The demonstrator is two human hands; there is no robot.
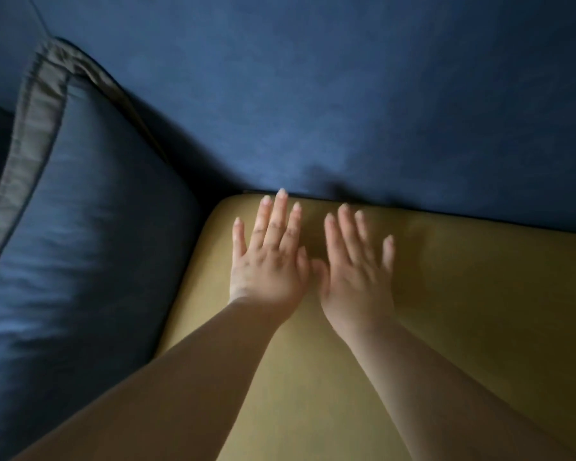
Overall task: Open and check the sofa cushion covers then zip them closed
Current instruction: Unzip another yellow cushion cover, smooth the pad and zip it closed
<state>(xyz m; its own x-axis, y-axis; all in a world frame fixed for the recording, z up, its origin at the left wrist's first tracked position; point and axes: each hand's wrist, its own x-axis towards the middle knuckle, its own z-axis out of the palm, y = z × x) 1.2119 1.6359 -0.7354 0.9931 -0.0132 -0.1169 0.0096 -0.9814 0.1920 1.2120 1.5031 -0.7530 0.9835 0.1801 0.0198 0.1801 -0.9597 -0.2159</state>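
Note:
A mustard-yellow seat cushion point(463, 311) fills the lower right of the head view. Both my hands lie flat on it, side by side, palms down, fingers straight and pointing at its far edge. My left hand point(269, 257) is near the cushion's far left corner, its middle fingertip reaching the seam against the blue backrest point(346, 94). My right hand point(356, 271) sits just to the right, slightly blurred, thumbs nearly touching. A dark blue satin cushion point(80, 244) with a grey-brown border stands at the left. No zip shows on either cushion.
The blue sofa back spans the whole top of the view. A dark gap point(193, 168) runs between the satin cushion and the backrest. My bare forearms cross the lower middle of the frame.

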